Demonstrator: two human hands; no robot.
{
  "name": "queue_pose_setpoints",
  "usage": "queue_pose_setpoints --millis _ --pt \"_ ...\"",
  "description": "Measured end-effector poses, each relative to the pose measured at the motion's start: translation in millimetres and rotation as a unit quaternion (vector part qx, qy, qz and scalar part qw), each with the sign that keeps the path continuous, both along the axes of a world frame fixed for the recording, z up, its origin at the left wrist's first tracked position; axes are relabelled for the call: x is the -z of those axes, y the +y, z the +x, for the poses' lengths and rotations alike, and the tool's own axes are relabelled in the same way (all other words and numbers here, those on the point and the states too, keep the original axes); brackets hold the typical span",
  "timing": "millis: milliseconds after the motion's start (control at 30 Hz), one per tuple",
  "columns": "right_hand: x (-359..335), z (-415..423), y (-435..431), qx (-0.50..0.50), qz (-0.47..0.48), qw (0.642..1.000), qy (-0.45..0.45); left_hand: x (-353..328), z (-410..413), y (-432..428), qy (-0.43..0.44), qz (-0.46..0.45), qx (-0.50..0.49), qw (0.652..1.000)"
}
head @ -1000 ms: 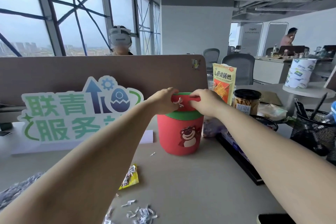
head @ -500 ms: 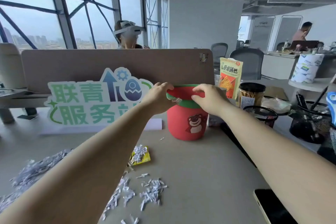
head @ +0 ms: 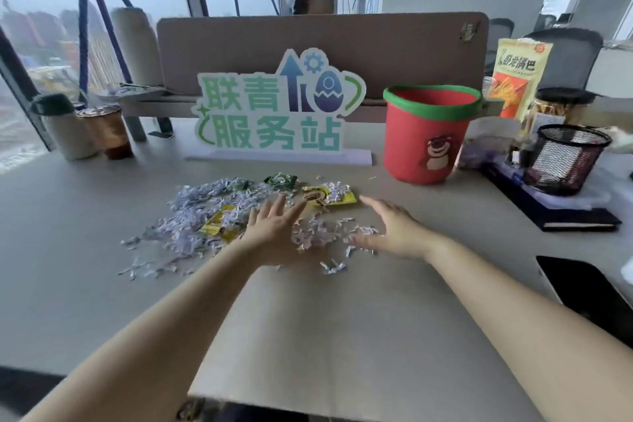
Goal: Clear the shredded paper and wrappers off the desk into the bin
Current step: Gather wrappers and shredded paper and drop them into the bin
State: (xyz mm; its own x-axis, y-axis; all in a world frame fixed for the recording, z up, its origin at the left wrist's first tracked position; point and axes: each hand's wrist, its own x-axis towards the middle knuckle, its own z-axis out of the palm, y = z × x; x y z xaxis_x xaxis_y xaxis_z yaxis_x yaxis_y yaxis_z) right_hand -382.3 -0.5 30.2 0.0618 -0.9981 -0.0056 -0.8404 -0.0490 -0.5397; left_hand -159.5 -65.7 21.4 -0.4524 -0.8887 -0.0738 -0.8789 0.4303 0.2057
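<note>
Shredded paper (head: 212, 212) lies spread across the middle of the tabletop (head: 342, 319) in the head view, the only view there is, with several wrappers mixed in: a yellow wrapper (head: 329, 196) at the far right edge of the pile, another yellow one (head: 219, 223) in the left part, and a green wrapper (head: 281, 179) at the back. The bin (head: 430, 134), red with a green rim and a bear on its side, stands upright with its mouth uncovered, to the right of and beyond the pile, well apart from the nearest scraps.

The left hand (head: 274, 226) is flat and fully open, fingers splayed, low over the middle of the litter and holding nothing. The right hand (head: 394, 226) is also open and empty, set on edge at the right margin of the shreds, palm facing the other hand. A loose cluster of strips lies between the two hands; the denser mass sits left of and beyond the left hand.

The step in hand looks like gathering. To do it well, the hands should sweep inward along the surface, bunching strips and wrappers into one compact heap before lifting, since light shreds are likely to slip between spread fingers. Cupping the heap tightly and carrying it low to the bin would limit spills.
</note>
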Motion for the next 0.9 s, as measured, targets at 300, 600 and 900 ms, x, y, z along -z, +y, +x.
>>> queue_pose_setpoints --millis 300,600,900 --pt "26 53 -14 -0.017 -0.028 0.999 -0.001 17 36 9 0.075 -0.031 -0.012 0.997" --pt "10 49 -63 -0.032 -0.006 0.992 0.125 -4 82 -17 -0.028 0.014 -0.138 0.990" --pt "21 66 -90 -0.126 0.084 0.980 0.127 10 92 -30 0.009 0.013 -0.125 0.992"
